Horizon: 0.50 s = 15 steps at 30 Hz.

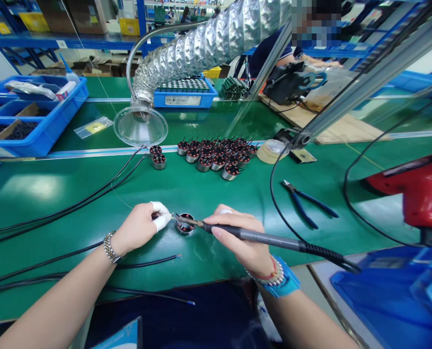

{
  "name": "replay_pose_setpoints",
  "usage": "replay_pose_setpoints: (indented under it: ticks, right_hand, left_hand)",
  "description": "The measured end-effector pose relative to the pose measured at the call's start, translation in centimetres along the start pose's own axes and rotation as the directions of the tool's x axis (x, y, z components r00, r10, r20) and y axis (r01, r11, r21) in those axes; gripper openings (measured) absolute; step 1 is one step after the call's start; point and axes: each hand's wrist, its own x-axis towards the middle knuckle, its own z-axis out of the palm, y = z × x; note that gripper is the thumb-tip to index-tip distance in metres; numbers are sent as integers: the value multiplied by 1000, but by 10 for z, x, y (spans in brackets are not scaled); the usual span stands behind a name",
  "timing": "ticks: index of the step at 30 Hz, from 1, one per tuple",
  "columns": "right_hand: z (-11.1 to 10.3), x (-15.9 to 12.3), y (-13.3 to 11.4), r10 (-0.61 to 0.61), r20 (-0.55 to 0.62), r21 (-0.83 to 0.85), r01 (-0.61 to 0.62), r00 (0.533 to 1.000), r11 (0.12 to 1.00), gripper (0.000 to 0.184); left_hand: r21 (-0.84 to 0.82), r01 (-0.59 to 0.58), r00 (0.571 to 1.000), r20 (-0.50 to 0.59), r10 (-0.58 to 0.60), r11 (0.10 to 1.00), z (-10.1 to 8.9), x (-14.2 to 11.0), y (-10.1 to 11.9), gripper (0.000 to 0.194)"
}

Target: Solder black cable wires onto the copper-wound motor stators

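Observation:
My left hand (142,225), with white finger covers, is closed in a pinch on the thin wire end of a black cable (81,249). A fine thread of solder wire (120,198) also runs into this hand. Just right of the fingertips, a small round motor stator (185,228) with a metal rim and copper windings sits on the bench. My right hand (243,237) is wrapped round the grip of a soldering iron (270,237). The iron's tip points left over the stator, close to the wire end. Exact contact at the tip is too small to tell.
Several stators (216,154) stand behind, and two with cables attached (159,161) lie left of them. A fume funnel (140,126) hangs at the back. Cutters (303,203), a tape roll (273,151) and a red heat gun (415,189) are on the right. Loose cables (150,263) cross the front.

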Motion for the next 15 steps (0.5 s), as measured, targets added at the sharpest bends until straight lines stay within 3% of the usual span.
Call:
replay_pose_setpoints:
  ticks: [8, 15]
  right_hand:
    - [-1, -1, -1, 11, -4, 13, -11, 1000, 1000, 16]
    - [-6, -3, -1, 21, -83, 0, -21, 996, 1000, 16]
  left_hand:
    - [-4, -1, 1000, -7, 1, 1000, 0, 0, 1, 21]
    - [-38, 0, 1000, -8, 0, 999, 1, -1, 1, 20]
